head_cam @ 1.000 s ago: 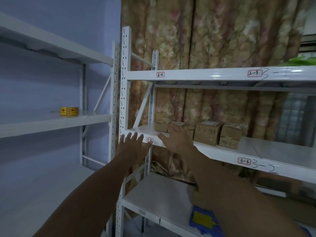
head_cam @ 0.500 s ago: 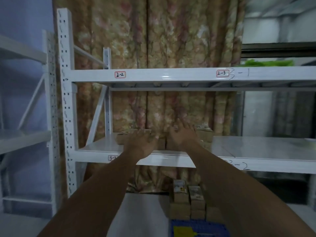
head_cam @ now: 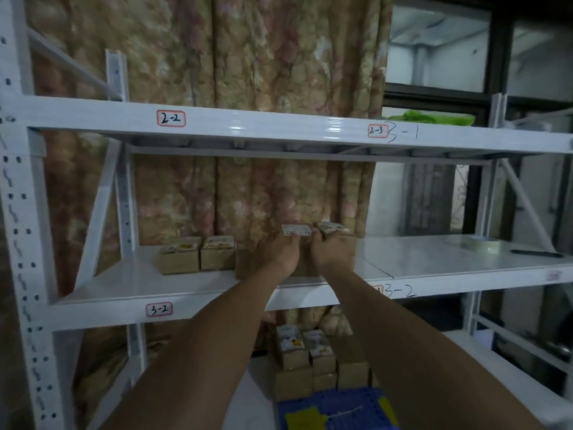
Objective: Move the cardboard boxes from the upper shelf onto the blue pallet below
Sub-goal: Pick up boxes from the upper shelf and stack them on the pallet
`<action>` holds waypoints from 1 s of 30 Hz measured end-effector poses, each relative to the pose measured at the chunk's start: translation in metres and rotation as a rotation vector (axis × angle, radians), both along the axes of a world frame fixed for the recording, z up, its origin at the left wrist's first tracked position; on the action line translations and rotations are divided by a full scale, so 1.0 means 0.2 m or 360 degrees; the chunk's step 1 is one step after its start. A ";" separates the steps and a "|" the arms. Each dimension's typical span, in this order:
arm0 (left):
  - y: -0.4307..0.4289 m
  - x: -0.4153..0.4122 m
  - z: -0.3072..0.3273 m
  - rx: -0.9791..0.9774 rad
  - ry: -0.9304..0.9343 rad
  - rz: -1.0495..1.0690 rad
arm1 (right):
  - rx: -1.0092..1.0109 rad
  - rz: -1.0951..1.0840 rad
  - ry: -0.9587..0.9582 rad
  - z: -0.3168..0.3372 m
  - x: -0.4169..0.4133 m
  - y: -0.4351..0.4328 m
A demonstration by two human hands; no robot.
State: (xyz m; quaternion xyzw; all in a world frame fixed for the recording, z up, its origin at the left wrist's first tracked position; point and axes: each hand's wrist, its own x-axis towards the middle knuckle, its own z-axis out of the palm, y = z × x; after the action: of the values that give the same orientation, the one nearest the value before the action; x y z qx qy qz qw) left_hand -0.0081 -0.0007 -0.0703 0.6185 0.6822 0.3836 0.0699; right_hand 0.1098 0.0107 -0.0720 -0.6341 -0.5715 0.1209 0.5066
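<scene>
- The left hand (head_cam: pixel 283 256) reaches forward, fingers curled over the near top edge of a labelled box (head_cam: pixel 296 230), holding it.
- The right hand (head_cam: pixel 333 252) is just beside the left, fingers curled on a second box (head_cam: pixel 331 228), holding it.
- The blue pallet (head_cam: pixel 341 401) lies at the bottom edge, between the forearms.
- A stack (head_cam: pixel 293 352) of cardboard boxes stands at the pallet's far edge, in at least two tiers.
- The white shelf (head_cam: pixel 124 283), marked 3-2, carries both held boxes at its middle. The hands hide their bases, so lift-off cannot be told.
- A box pair (head_cam: pixel 198 257) stands side by side on the shelf, left of the hands.
- A tape roll (head_cam: pixel 483 245) and a pen (head_cam: pixel 536 253) lie on the shelf, well right.
- A patterned curtain (head_cam: pixel 248 57) hangs behind.
</scene>
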 end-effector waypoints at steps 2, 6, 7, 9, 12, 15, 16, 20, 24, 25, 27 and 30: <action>0.02 0.00 -0.01 0.0032 -0.0117 -0.0006 | -0.0039 0.0076 0.0111 -0.01 -0.04 0.01; 0.03 -0.01 -0.01 0.0155 -0.0369 -0.0106 | -0.0048 0.0082 0.0163 -0.02 -0.09 0.00; 0.03 -0.02 -0.01 0.0213 -0.0443 -0.0125 | -0.0042 0.0081 0.0199 -0.02 -0.09 0.00; 0.01 -0.04 0.01 0.0310 -0.0592 -0.0127 | -0.0027 0.0094 0.0310 -0.03 -0.10 0.00; 0.00 -0.08 0.04 0.0361 -0.0761 -0.0144 | 0.0038 0.0076 0.0443 -0.02 -0.11 -0.02; 0.00 -0.10 0.05 0.0392 -0.0844 -0.0165 | 0.0088 0.0061 0.0551 0.00 -0.12 -0.05; -0.01 -0.11 0.05 0.0407 -0.0859 -0.0148 | 0.0097 0.0070 0.0582 0.00 -0.12 -0.05; -0.04 -0.17 0.07 0.0406 -0.1026 -0.0060 | 0.0084 0.0176 0.0856 0.02 -0.12 -0.08; -0.04 -0.21 0.06 0.0398 -0.1152 -0.0004 | 0.0100 0.0315 0.1005 0.05 -0.12 -0.14; -0.04 -0.22 0.06 0.0398 -0.1141 -0.0007 | 0.0113 0.0332 0.0986 0.06 -0.13 -0.16; -0.06 -0.22 0.06 0.0416 -0.1131 -0.0035 | 0.0175 0.0333 0.0885 0.07 -0.13 -0.18; -0.11 -0.22 0.05 0.0441 -0.1196 -0.0079 | 0.0264 0.0256 0.0716 0.08 -0.11 -0.22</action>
State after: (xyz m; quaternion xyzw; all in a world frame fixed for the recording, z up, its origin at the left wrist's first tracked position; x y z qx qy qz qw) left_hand -0.0524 -0.0219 -0.0600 0.4551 0.5357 0.6697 0.2396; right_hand 0.0882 -0.0334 -0.0570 -0.5000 -0.5010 0.2517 0.6600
